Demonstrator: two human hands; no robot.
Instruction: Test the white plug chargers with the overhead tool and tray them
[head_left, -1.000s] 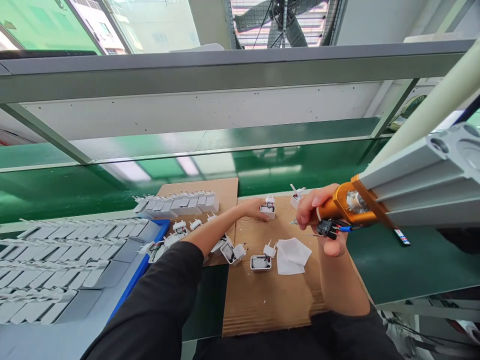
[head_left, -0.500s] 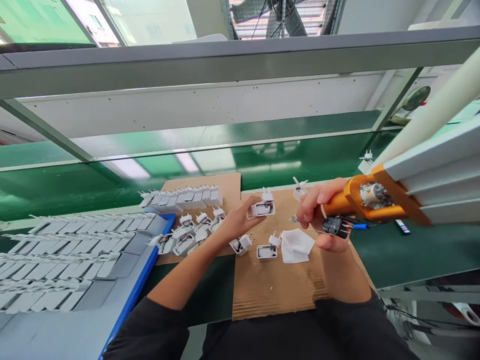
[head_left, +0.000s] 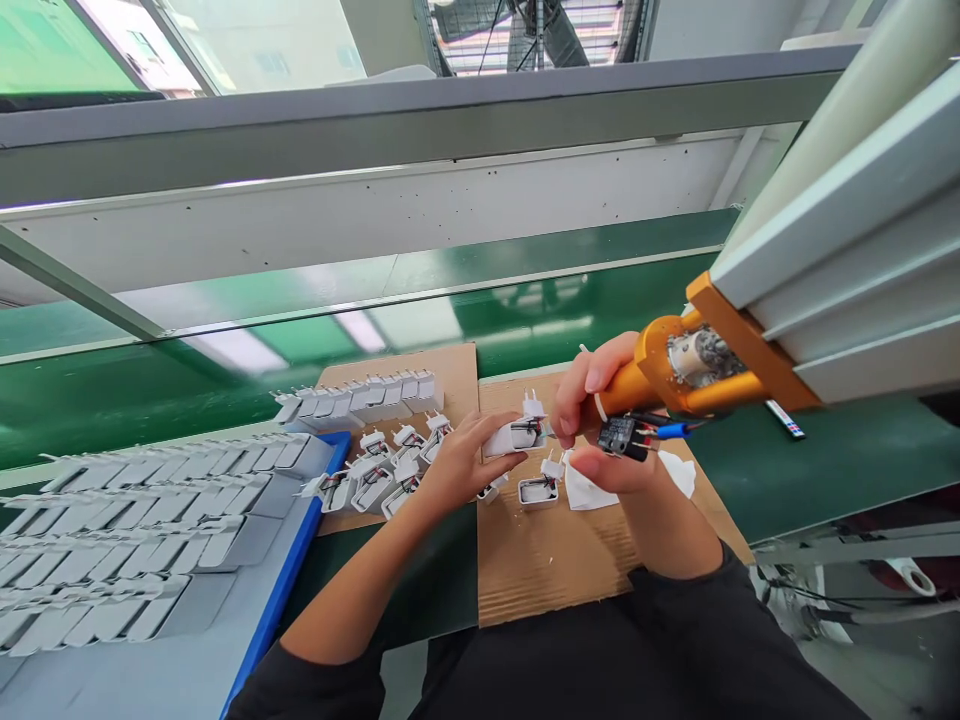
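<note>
My left hand grips a white plug-in charger housing, which is open, with wires inside and a pinned plug part at its top. My right hand is closed around an orange tool with a black microswitch on its side. Its tip meets the right end of the housing, though my fingers partly hide it. Below, another open housing stands on the cardboard, beside a white cloth or paper. Several more open housings sit left of my left hand.
A blue-edged tray at the left carries rows of white housings. Another row of housings stands on cardboard behind. A large grey ribbed body joined to the tool fills the upper right. A green bench runs underneath.
My right hand has brought the orange tool left and slightly up, to the housing in my left hand. That housing has moved slightly left and down and is turned. The view has shifted.
</note>
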